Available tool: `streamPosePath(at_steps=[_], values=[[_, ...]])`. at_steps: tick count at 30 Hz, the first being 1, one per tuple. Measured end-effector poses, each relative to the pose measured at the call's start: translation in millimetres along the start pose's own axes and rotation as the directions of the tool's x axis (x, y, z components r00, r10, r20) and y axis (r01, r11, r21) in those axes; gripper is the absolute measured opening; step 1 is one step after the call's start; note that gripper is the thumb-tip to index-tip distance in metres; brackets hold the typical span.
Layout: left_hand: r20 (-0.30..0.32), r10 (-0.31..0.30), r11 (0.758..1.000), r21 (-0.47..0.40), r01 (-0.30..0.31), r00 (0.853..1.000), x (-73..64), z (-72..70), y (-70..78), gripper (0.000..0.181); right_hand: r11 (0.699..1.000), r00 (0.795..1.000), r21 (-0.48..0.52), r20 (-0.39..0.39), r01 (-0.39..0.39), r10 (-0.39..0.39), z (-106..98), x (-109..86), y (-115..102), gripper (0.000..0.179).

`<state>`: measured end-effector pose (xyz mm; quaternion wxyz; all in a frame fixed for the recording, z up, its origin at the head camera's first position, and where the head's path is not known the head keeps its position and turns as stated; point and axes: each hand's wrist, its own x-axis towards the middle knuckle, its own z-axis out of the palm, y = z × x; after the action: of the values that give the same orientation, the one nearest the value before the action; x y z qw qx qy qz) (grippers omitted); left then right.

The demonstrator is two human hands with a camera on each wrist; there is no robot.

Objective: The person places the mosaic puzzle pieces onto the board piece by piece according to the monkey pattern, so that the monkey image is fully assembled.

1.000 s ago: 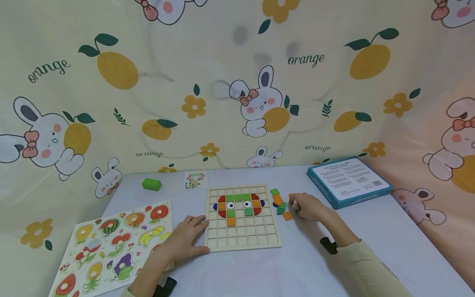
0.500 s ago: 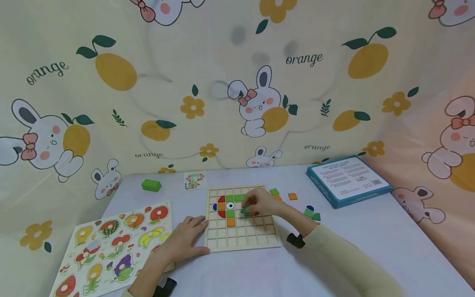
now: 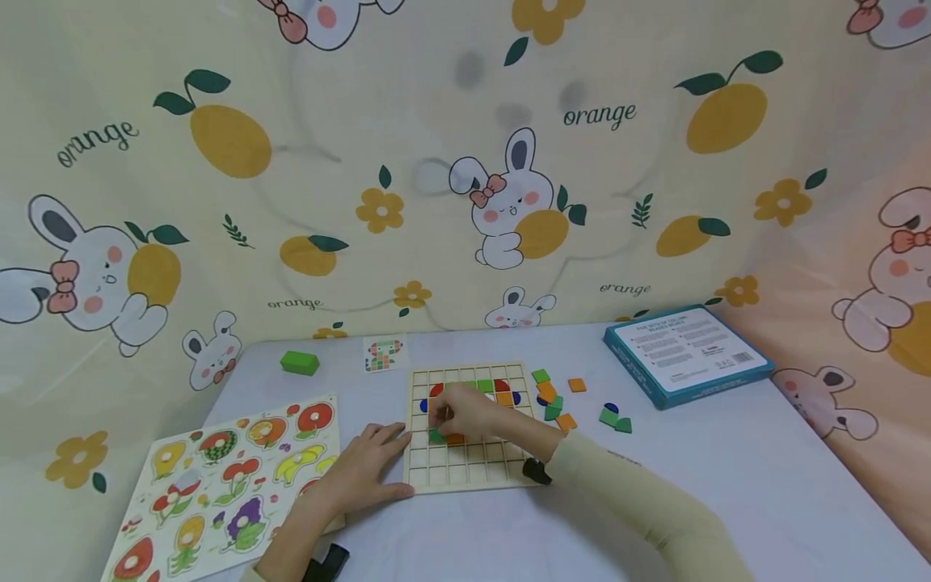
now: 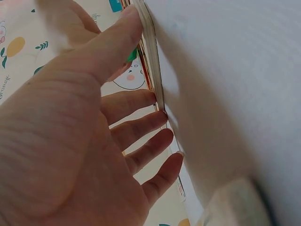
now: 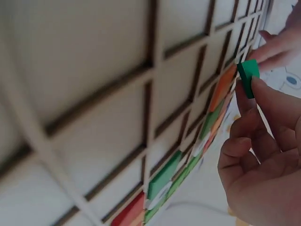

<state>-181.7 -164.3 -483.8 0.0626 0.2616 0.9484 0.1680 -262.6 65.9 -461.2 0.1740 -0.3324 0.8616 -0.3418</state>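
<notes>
A wooden grid board (image 3: pixel 480 473) lies on the table, with coloured tiles forming a face-like pattern in its upper part. My right hand (image 3: pixel 469 412) is over the board's left half, covering part of the pattern. Between its thumb and index finger it pinches a small green tile (image 5: pixel 249 77), close over the grid beside an orange tile (image 5: pixel 223 87). My left hand (image 3: pixel 371 461) rests at the board's left edge, thumb and fingers extended. In the left wrist view, its fingertips (image 4: pixel 162 117) touch the board's side.
Loose tiles (image 3: pixel 566 422) lie right of the board, with several more farther right. A teal box (image 3: pixel 687 356) stands at back right. A pattern card (image 3: pixel 383 355) and green block (image 3: pixel 299 363) sit behind; a fruit puzzle board (image 3: pixel 211 517) lies at left.
My right hand has moved left from the loose tiles, across the board's right half, to its left side, carrying the green tile. My left hand has stayed at the board's edge.
</notes>
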Motion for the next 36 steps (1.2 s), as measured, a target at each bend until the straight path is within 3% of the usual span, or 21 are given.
streamPosePath(at_steps=[8,15,19,21,23,26,27,28,31,34,36], values=[[0.015,-0.019,1.0,-0.006,0.019,1.0,-0.1,4.2,-3.0,0.086,0.982,0.999,-0.185,0.0,0.039,-0.04,8.7,-3.7,5.0,0.013],[0.01,-0.011,1.0,0.001,0.011,1.0,-0.4,4.6,-2.8,0.085,0.973,0.999,-0.228,-0.017,0.031,-0.035,11.6,-6.6,6.2,0.011],[0.009,-0.01,1.0,-0.004,0.01,1.0,0.1,2.9,-1.6,0.085,0.952,0.994,-0.3,-0.059,0.066,-0.088,11.7,-11.0,6.1,0.009],[0.01,-0.006,1.0,-0.007,0.006,1.0,-0.1,2.0,-0.8,0.085,0.9,0.982,-0.417,-0.073,0.126,-0.171,12.1,-16.3,4.0,0.009],[0.011,-0.003,1.0,-0.01,0.003,1.0,0.0,1.6,-0.3,0.085,0.794,0.968,-0.585,-0.061,0.164,-0.244,13.0,-25.1,-0.8,0.02],[0.004,-0.002,1.0,-0.008,0.002,1.0,0.1,0.3,0.6,0.085,0.626,0.956,-0.749,0.034,0.217,-0.291,16.6,-41.9,-6.5,0.051],[0.002,-0.002,1.0,-0.005,0.002,1.0,0.1,0.0,0.7,0.085,0.591,0.955,-0.771,0.072,0.236,-0.287,18.6,-47.7,-7.4,0.061],[0.002,-0.003,1.0,-0.004,0.003,1.0,0.2,-0.5,1.0,0.085,0.594,0.959,-0.765,0.108,0.248,-0.262,21.0,-53.3,-8.1,0.067],[-0.007,0.003,1.0,-0.007,-0.003,1.0,-0.3,-1.5,1.5,0.084,0.641,0.957,-0.712,0.181,0.285,-0.225,28.2,-66.0,-6.3,0.074],[-0.011,0.015,1.0,-0.01,-0.015,1.0,-1.0,-1.8,1.8,0.084,0.694,0.96,-0.663,0.197,0.281,-0.201,33.1,-72.8,-6.0,0.073],[-0.011,0.021,1.0,-0.011,-0.022,1.0,-1.1,-1.6,1.9,0.084,0.704,0.961,-0.654,0.193,0.276,-0.198,35.4,-74.8,-5.0,0.074]])
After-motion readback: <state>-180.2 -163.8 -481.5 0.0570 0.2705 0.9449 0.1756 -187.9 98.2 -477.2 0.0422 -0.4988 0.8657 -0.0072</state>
